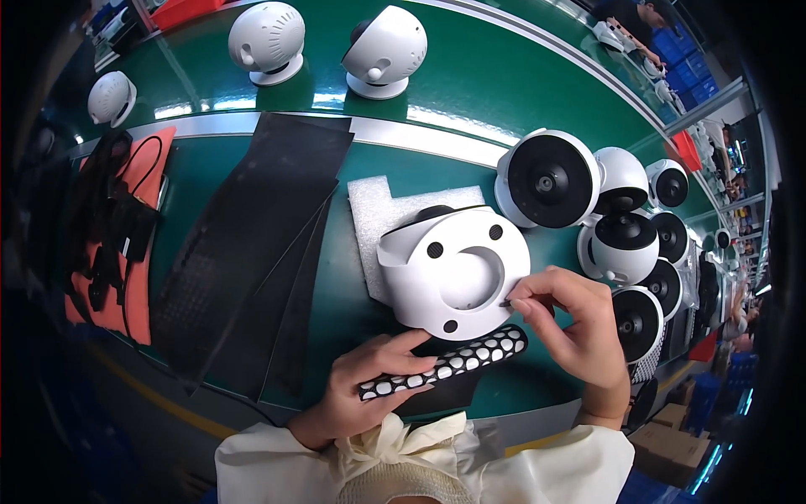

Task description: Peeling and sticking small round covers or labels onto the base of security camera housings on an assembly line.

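Observation:
A white ball-shaped camera [405, 277] lies tipped on a foam sheet [369, 220], its round base facing me. Three black round pads are on the base's underside, around a circular recess. In my left hand [361, 378] is a folded black strip with rows of white round spots [483, 353], pinched between thumb and fingers just below the base. My right hand [579, 323] has thumb and forefinger closed at the base's right rim, on a small black pad [506, 303] that is mostly hidden by the fingertips.
Black sheets [243, 227] lie overlapped to the left. Beyond them are cables [117, 227] on orange foam [159, 160]. Several white cameras [550, 178] cluster at the right. More cameras [267, 42] stand on the green bench behind a metal rail [420, 147]. Other people work at the far right.

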The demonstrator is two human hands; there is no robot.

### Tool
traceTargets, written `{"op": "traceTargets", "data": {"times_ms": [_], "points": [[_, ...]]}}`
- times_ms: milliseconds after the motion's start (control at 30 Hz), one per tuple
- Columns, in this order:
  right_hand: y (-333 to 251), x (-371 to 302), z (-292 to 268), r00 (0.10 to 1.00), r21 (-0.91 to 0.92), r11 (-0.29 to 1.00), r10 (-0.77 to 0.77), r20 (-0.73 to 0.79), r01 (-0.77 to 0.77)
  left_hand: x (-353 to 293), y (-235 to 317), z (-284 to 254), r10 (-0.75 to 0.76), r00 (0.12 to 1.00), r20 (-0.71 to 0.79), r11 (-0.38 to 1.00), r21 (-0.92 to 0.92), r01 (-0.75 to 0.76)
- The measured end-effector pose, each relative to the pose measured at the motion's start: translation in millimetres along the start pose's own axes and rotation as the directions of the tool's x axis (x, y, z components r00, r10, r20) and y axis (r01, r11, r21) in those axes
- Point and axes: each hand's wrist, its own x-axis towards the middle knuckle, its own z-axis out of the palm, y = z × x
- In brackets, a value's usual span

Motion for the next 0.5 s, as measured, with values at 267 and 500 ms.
{"op": "traceTargets", "data": {"times_ms": [267,500], "points": [[-2.9,-0.6,-7.1,0.942,-0.316,0.888,-0.301,0.147,0.334,-0.6,0.7,0.3,0.02,0.998,-0.052,0.999,0.045,-0.017],[-21.4,-26.2,5.3,0.87,-0.854,0.254,-0.33,0.365,0.454,1.9,4.2,-2.1,0.014,1.0,0.027,0.981,0.191,-0.019]]}}
